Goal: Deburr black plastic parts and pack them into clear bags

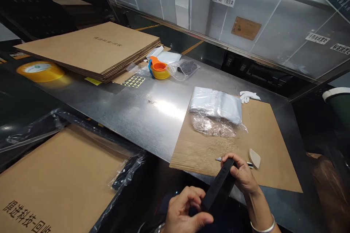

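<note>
A long black block (219, 185) is held up at the table's front edge, tilted. My right hand (240, 174) grips its upper end between thumb and fingers. At the lower end is my left hand (186, 209), its thumb apart from the curled fingers; the fingertips are at the block's end, and whether they press on it is unclear. Behind my right hand a knife (218, 159) with a pointed blade lies on the cardboard sheet (262, 131), mostly covered by that hand. A beige rounded piece (254, 158) lies beside it.
Clear plastic bags (214, 105) and a white glove (249, 97) are on the sheet. Farther left on the metal table (131, 116) are an orange tape dispenser (158, 68), a sticker sheet (133, 81), stacked cardboard (90, 49) and yellow tape (41, 71). A wrapped box (60, 174) stands front left.
</note>
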### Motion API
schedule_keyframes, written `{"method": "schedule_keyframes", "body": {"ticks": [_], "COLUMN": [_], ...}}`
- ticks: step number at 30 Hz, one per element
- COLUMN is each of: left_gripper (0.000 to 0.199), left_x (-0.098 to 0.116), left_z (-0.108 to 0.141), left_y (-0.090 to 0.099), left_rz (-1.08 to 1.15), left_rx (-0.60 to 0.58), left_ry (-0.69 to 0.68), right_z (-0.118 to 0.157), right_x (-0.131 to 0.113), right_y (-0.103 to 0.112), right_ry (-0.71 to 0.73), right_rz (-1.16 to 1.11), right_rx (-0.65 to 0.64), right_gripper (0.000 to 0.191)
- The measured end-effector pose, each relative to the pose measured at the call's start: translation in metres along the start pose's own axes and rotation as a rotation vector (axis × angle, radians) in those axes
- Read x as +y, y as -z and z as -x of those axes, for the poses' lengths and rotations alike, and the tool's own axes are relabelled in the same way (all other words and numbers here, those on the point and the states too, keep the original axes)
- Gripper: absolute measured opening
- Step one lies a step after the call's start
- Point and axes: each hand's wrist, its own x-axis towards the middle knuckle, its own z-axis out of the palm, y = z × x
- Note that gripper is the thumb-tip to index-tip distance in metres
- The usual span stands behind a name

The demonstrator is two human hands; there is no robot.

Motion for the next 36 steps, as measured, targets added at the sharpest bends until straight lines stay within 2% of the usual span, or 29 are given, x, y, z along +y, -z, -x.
{"method": "schedule_keyframes", "body": {"ticks": [4,7,11,17,20,25,27,30,33,36], "left_gripper": [0.03,0.029,0.018,0.029,0.032,0.035,0.036,0.037,0.041,0.046], "left_x": [-0.004,-0.005,-0.003,-0.003,-0.005,-0.02,-0.029,-0.039,-0.047,-0.055], "left_z": [0.001,-0.001,-0.004,0.002,-0.001,-0.021,-0.029,-0.038,-0.048,-0.058], "left_y": [-0.001,0.0,0.001,-0.008,-0.009,-0.001,0.001,0.0,-0.001,-0.003], "left_rz": [-0.027,-0.029,-0.053,-0.007,-0.016,0.06,0.087,0.101,0.07,0.021], "left_rx": [0.061,0.019,-0.013,0.168,0.209,0.177,0.225,0.32,0.3,0.272], "left_ry": [-0.012,-0.084,-0.132,0.024,0.151,0.446,0.499,0.472,0.449,0.429], "right_z": [-0.002,-0.003,-0.003,-0.002,-0.006,-0.027,-0.038,-0.055,-0.07,-0.086], "right_x": [0.001,0.003,0.006,0.006,0.006,0.014,0.019,0.022,0.02,0.016], "right_y": [0.002,0.004,0.006,0.007,0.008,0.008,0.011,0.025,0.042,0.052], "right_ry": [-0.004,-0.001,-0.003,-0.016,-0.027,-0.008,0.032,0.117,0.211,0.279], "right_rz": [0.008,0.02,0.035,0.095,0.169,0.417,0.543,0.759,0.991,1.212], "right_rx": [-0.001,0.005,0.012,0.029,0.059,0.155,0.204,0.304,0.419,0.475], "right_gripper": [0.039,0.039,0.041,0.045,0.046,0.038,0.038,0.037,0.03,0.028]}}
